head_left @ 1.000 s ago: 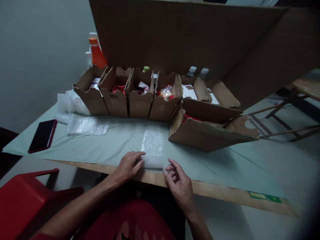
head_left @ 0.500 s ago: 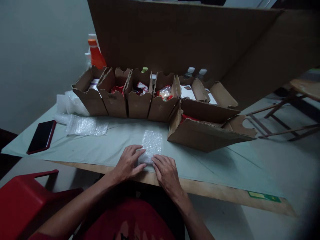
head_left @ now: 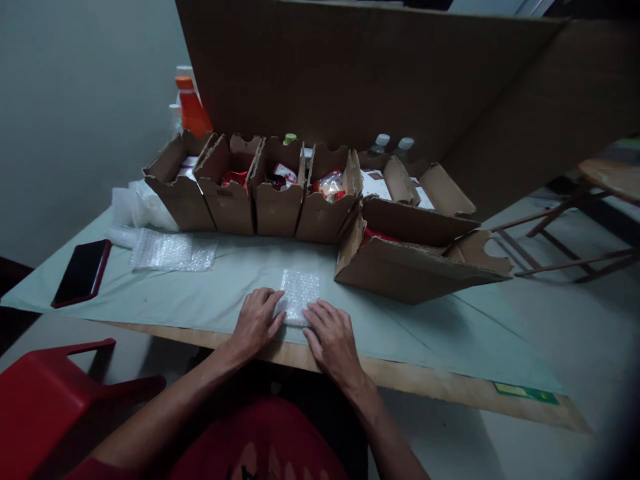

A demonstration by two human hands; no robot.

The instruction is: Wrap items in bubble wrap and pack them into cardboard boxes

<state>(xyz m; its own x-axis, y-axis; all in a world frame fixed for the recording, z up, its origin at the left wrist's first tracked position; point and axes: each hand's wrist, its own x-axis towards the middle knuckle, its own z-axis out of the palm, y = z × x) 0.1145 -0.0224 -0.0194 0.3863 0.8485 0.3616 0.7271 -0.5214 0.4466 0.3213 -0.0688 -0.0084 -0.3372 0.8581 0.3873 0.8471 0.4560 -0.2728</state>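
Observation:
A small sheet of bubble wrap [head_left: 299,293] lies on the pale green cloth [head_left: 225,287] near the table's front edge, its near part rolled up. My left hand [head_left: 257,321] rests on the roll's left end, fingers curled over it. My right hand [head_left: 331,338] presses on the right end, fingers bent round the roll. What the wrap encloses, if anything, is hidden.
Several open cardboard boxes [head_left: 270,190] with red and white packets stand in a row behind; a larger box [head_left: 415,257] lies open at right. More bubble wrap [head_left: 173,252] and a red-cased phone [head_left: 83,272] lie left. An orange bottle [head_left: 193,110], a tall cardboard sheet [head_left: 375,80], a red stool [head_left: 45,393].
My right hand came down onto the bubble wrap. Both hands have rolled its near edge away from me, so the flat part showing is shorter.

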